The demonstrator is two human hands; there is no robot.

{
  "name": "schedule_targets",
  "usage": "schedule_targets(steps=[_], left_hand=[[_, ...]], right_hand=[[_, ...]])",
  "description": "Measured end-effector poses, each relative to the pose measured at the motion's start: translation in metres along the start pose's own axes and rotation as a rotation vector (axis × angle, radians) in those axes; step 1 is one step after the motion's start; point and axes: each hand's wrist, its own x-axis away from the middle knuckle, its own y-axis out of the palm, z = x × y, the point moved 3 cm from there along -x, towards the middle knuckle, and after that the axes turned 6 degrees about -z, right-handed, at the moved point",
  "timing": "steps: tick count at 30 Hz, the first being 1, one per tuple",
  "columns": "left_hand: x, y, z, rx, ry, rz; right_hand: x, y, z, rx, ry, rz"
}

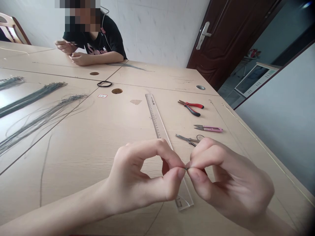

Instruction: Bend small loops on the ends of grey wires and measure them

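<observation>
Thumb and forefinger of my left hand (150, 173) are pinched together, their tips meeting those of my right hand (226, 177), which is pinched the same way. Between the fingertips shows a tiny dark bit of thin strand (186, 168); most of it is hidden. A thin dark line runs down the table below my left hand. Under the hands lies a clear ruler (157, 121). Just beyond my right hand are small folding scissors (188, 139), pink thread snips (209, 128) and red-and-black pliers (192, 106).
Bundles of grey strands (34, 98) lie at left. A black band (104, 84), a small label (102, 96), table holes and a tape ring (200, 87) are farther back. Across the table a person (98, 46) rests both forearms on it. Yellowish cord (265, 152) runs along the right edge.
</observation>
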Motion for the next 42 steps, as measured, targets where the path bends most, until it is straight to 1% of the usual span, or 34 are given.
schedule_targets(steps=[7, 19, 25, 37, 39, 40, 42], left_hand=[[0.0006, -0.0006, -0.0011, -0.016, -0.006, 0.004], [0.0004, 0.0002, -0.0008, -0.025, -0.002, 0.009], [0.0012, 0.0004, -0.0015, -0.005, -0.016, 0.002], [0.0023, -0.0003, -0.0011, -0.032, -0.021, -0.001], [0.0001, -0.0009, -0.0007, -0.058, -0.01, 0.016], [-0.0015, -0.0019, -0.0001, -0.095, 0.001, 0.039], [-0.0051, -0.0048, 0.0019, -0.24, 0.033, 0.119]], right_hand=[[0.0023, -0.0001, -0.0006, 0.017, -0.012, -0.004], [-0.0012, 0.0005, -0.0023, 0.061, -0.013, -0.004], [-0.003, 0.0012, -0.0016, 0.049, -0.032, -0.011], [-0.0002, 0.0017, -0.0001, 0.011, -0.013, -0.013], [-0.0005, 0.0021, 0.0004, 0.007, 0.022, 0.001], [-0.0008, 0.0022, 0.0016, 0.001, 0.075, 0.019], [-0.0016, 0.0034, 0.0057, -0.035, 0.247, 0.032]])
